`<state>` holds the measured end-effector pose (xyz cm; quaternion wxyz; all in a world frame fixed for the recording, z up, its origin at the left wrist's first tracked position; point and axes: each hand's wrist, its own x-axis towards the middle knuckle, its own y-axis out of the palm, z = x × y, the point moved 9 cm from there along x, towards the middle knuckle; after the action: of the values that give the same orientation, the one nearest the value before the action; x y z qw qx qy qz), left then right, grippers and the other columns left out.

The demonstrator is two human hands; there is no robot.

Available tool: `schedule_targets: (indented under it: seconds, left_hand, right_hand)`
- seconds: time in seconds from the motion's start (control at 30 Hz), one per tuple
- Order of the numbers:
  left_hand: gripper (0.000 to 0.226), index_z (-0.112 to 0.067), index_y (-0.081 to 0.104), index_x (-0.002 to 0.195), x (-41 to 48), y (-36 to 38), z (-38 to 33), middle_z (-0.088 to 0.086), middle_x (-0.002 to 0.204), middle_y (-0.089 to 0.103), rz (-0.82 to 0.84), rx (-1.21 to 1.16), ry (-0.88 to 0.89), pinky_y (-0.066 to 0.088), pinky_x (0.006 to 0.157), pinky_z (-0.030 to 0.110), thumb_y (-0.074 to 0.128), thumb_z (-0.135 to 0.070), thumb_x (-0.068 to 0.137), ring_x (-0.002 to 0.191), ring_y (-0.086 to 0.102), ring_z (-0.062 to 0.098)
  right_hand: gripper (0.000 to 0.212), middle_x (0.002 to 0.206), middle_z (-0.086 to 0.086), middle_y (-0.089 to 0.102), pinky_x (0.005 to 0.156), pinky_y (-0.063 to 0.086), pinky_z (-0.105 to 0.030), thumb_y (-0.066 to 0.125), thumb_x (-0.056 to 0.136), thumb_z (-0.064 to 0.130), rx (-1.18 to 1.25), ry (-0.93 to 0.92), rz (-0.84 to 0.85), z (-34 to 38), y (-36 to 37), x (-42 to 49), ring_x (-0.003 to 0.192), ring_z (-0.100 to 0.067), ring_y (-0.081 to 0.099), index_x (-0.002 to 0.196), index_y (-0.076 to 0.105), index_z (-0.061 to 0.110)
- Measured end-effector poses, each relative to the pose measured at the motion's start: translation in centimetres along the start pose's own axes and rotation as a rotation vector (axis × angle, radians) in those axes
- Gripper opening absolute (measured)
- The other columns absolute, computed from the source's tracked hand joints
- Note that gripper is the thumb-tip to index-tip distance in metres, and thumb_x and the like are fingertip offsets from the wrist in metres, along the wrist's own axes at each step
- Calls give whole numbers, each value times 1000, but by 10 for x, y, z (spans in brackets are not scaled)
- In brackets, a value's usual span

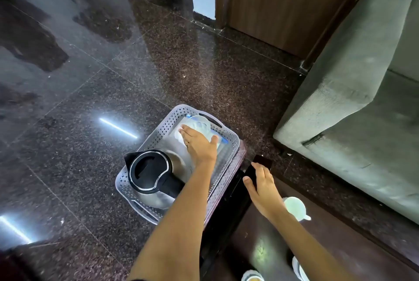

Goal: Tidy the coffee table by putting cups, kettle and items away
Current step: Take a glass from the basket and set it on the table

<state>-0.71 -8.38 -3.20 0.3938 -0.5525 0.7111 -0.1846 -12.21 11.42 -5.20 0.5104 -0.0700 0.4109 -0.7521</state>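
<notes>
One grey perforated basket stands at 6 o'clock of the view, on a maroon support that shows only as a strip along its 3 o'clock rim. One kettle fills the basket's 7 o'clock end, and the left forearm hides its handle side. At the 1 o'clock end lies one clear packet with a blue edge. Its white contents are too blurred to name.

The left hand lies over the packet's near side with its fingers fairly straight and its thumb spread. Whether it grips or only presses I cannot tell.

The right hand rests flat and relaxed on the far corner of the dark counter, holding nothing.

There are three cups. One white cup, at 4 o'clock of the right hand, is partly covered by the wrist. A second cup is cut off by the bottom edge. A third white vessel is half hidden behind the right forearm.
</notes>
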Motion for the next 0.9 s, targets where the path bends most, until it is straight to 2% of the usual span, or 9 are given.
schedule_targets:
  seconds: [0.1,0.23,0.37,0.5,0.6,0.73,0.9]
  left_hand:
    - [99,5,3,147,6,-1,0,23,156,9,-18,-3,-4,29,112,44,70,-26,83,142,20,37]
    - [94,2,8,147,12,-3,-2,20,149,21,-61,65,-16,42,101,47,70,-26,83,127,38,37]
    - [93,1,17,146,19,-5,1,20,140,29,-83,67,-40,45,98,47,75,-24,78,122,42,36]
    - [88,2,30,134,19,-8,3,21,132,38,-93,91,-62,49,90,45,83,-27,70,117,48,36]
    - [87,0,34,128,11,-12,3,20,130,40,-118,131,-63,50,90,43,84,-33,66,115,50,35]
    - [86,0,36,125,-3,-18,-7,18,127,42,-154,172,0,48,89,40,83,-39,65,113,50,33]
    - [84,0,38,123,-24,-32,-33,17,122,42,-201,112,124,51,77,45,82,-38,63,105,50,34]
  right_hand:
    - [56,147,-11,36,113,27,-36,44,99,34,-2,18,-12,-6,4,2,138,-24,30,145,31,6]
    - [55,146,-10,38,113,28,-37,45,99,34,-4,46,-8,-11,8,2,137,-24,32,144,33,6]
    - [54,145,-9,39,112,29,-35,46,99,34,2,46,-29,-15,6,1,136,-24,33,143,33,6]
    - [53,145,-8,38,112,28,-35,46,99,33,3,48,-47,-16,3,-3,136,-23,32,143,33,7]
    - [54,146,-7,37,113,26,-34,45,99,34,13,45,-51,-16,-1,-7,137,-22,30,144,32,9]
    - [54,147,-5,36,111,26,-33,44,99,35,16,38,-70,-15,-14,-15,138,-22,29,145,31,9]
    - [54,146,-5,36,112,26,-34,46,99,34,26,48,-120,-17,-36,-32,137,-21,30,145,33,9]
